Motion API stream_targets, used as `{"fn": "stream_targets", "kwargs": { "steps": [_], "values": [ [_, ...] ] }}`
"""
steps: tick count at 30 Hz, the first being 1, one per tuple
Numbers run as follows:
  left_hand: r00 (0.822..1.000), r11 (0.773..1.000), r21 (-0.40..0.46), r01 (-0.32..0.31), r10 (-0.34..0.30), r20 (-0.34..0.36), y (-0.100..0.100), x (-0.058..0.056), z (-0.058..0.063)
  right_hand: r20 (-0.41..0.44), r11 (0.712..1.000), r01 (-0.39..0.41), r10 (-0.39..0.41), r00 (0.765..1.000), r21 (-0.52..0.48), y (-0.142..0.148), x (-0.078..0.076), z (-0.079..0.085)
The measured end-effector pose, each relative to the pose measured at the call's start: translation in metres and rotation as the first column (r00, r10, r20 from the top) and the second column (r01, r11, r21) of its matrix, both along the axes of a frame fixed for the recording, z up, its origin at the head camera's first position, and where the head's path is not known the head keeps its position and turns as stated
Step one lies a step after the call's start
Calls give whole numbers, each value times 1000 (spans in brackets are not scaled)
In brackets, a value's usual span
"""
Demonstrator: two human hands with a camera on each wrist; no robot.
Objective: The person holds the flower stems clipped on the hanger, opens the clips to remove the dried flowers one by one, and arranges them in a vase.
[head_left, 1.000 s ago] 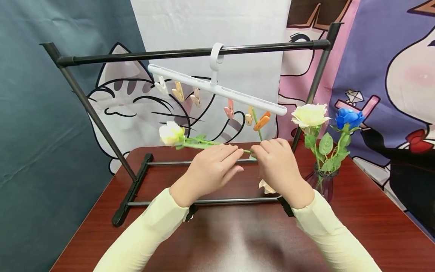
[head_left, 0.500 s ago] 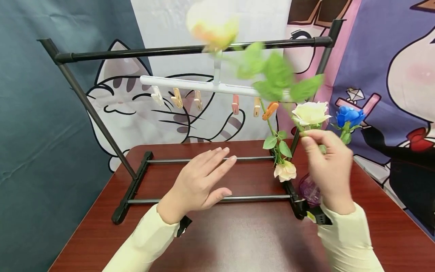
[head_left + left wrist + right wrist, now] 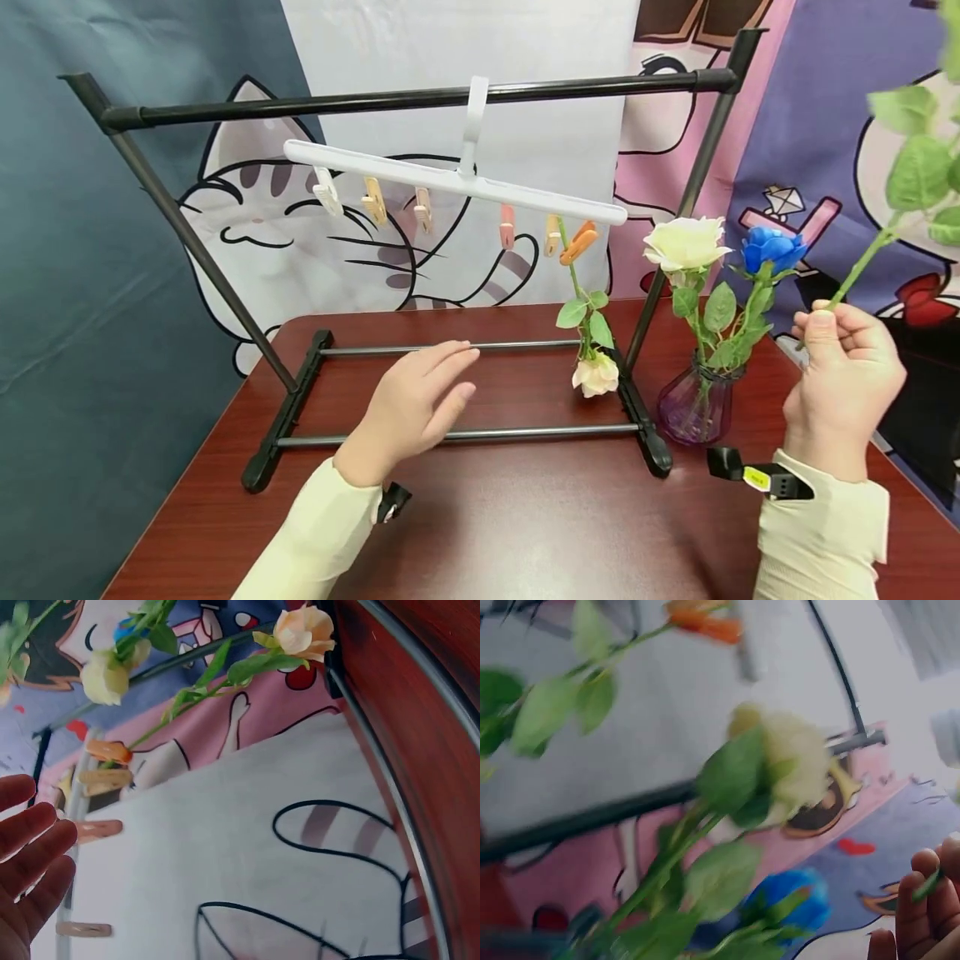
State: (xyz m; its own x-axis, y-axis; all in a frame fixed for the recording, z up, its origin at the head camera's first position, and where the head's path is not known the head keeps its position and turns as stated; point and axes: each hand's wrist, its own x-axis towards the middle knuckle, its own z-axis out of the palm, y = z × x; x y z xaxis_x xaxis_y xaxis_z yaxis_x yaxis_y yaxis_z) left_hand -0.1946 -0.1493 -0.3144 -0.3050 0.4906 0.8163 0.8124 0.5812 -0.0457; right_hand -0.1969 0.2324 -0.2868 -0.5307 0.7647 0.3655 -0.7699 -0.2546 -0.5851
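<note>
At the far right of the head view, my right hand [image 3: 843, 387] pinches the green stem [image 3: 862, 262] of an artificial rose near its lower end. Its leaves [image 3: 918, 171] show at the frame's edge, while the bloom is out of the head view. My left hand [image 3: 408, 408] hovers over the table, fingers extended and holding nothing. Above and beyond it, a white clip hanger [image 3: 442, 177] hangs tilted, its right end lower. An orange clothespin [image 3: 579, 243] on it grips a peach rose [image 3: 596, 375], which hangs head down.
A black rack [image 3: 420, 100] carries the hanger. More clothespins, including a pink one [image 3: 507, 227], line it. Right of the rack, a purple glass vase [image 3: 693, 412] holds a cream rose [image 3: 686, 248] and a blue rose [image 3: 772, 248]. All stand on a red-brown table [image 3: 555, 517].
My right hand has carried the held rose from the hanger out to the far right, past the vase. My left hand has come away from the stem and drawn slightly left. The hanger has swung.
</note>
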Motion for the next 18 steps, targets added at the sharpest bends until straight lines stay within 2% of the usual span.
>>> {"fn": "stream_targets", "kwargs": {
  "steps": [2, 4, 5, 7, 9, 12, 15, 16, 18],
  "values": [
    [995, 998, 56, 1, -6, 101, -3, -8, 0, 37, 999, 5, -6, 999, 38, 3, -6, -8],
    [972, 992, 130, -5, -26, 235, -3, -18, 1, 97, 993, 22, -33, 995, 113, 7, -13, -18],
    [951, 985, 172, -18, -36, 306, -3, -24, 3, 144, 985, 36, -61, 988, 170, 8, -16, -23],
    [898, 962, 263, -68, -56, 436, -1, -37, 6, 266, 940, 86, -180, 947, 332, 12, -22, -36],
    [838, 931, 348, -115, -97, 538, 4, -50, 11, 360, 862, 119, -327, 874, 493, 17, -25, -49],
    [751, 874, 455, -171, -183, 634, 13, -69, 19, 420, 695, 103, -538, 731, 712, 22, -27, -65],
    [659, 819, 535, -208, -287, 695, 26, -84, 26, 413, 585, 45, -623, 664, 810, 24, -28, -73],
    [629, 802, 555, -224, -316, 710, 30, -88, 27, 418, 561, 17, -635, 649, 827, 24, -28, -74],
    [576, 777, 575, -258, -354, 737, 39, -94, 31, 425, 525, -39, -642, 638, 850, 22, -27, -74]
  ]
}}
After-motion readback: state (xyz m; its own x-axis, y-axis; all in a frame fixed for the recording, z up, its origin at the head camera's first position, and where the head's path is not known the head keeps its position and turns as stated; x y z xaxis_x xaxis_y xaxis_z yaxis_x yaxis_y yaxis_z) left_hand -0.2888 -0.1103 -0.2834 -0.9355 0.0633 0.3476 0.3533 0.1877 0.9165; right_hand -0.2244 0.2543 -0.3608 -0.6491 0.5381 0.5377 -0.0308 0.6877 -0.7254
